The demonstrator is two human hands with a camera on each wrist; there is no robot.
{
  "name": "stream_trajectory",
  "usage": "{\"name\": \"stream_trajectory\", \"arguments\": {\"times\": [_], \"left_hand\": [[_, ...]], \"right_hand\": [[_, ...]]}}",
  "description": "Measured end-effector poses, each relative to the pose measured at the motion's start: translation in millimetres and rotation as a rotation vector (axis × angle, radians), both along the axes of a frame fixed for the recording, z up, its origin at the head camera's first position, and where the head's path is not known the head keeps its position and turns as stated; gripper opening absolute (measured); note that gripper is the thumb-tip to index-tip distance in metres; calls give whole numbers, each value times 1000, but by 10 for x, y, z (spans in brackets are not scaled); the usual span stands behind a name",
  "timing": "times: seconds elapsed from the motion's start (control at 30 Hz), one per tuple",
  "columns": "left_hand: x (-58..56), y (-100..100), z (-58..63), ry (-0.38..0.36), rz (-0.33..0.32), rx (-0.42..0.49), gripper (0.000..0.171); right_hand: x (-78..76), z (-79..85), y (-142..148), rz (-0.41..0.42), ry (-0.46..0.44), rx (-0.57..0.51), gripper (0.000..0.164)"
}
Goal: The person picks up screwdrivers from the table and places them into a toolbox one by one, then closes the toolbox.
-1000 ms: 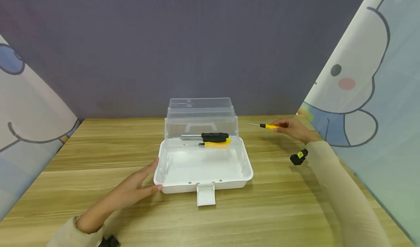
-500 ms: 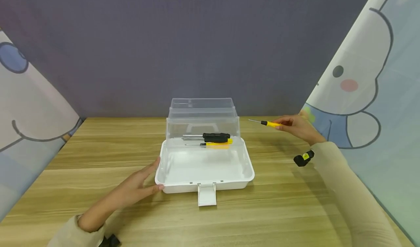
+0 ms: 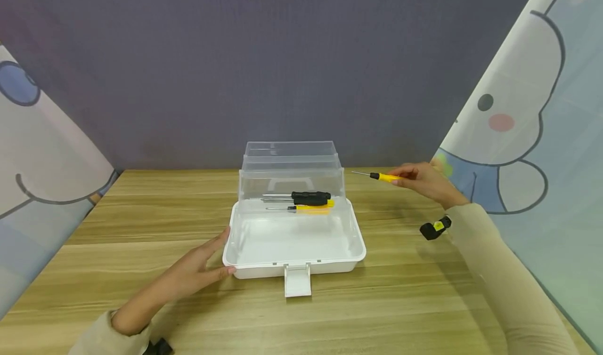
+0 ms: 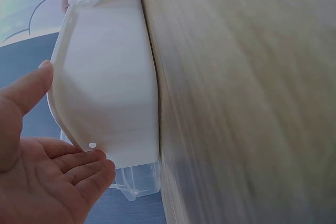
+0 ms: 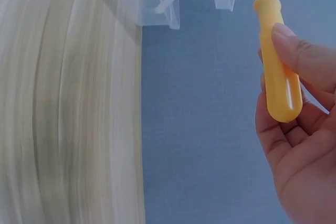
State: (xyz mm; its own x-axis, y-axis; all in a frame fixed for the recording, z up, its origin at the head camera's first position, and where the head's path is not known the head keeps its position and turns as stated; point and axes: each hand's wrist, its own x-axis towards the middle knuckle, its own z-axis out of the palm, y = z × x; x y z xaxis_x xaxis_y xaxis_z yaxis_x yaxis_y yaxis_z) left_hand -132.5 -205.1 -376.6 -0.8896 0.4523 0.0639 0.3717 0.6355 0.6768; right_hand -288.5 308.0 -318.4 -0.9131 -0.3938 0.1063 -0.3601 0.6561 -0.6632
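Observation:
My right hand holds a screwdriver above the table, to the right of the toolbox. Thumb and fingers pinch its yellow handle, and the thin metal shaft points left. A white toolbox stands with its clear lid raised at the back. At its left end my left hand touches the rim, thumb at the front corner and fingers along the side; the left wrist view shows them nearly straight. Black-handled screwdrivers and a yellow-handled screwdriver lie toward the back of the box, shafts pointing left.
A white latch flap hangs from the front of the toolbox onto the wooden table. Behind the table rises a dark grey wall. Cartoon-printed curtains flank both sides.
The right hand with the screwdriver shifts slightly right, then a little left and up. The left hand stays at the toolbox. The whole view moves a little.

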Motion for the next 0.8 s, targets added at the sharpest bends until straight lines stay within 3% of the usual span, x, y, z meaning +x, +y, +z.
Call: {"name": "stream_trajectory", "arguments": {"times": [0.23,0.47,0.8], "left_hand": [[-9,-15,15,12,-1,-15,82],[11,-21,1,6,3,-11,82],[38,-24,17,3,3,-5,82]], "right_hand": [[9,14,-116,20,12,-25,29],[0,14,-267,94,31,-81,25],[60,71,-468,113,23,-107,25]]}}
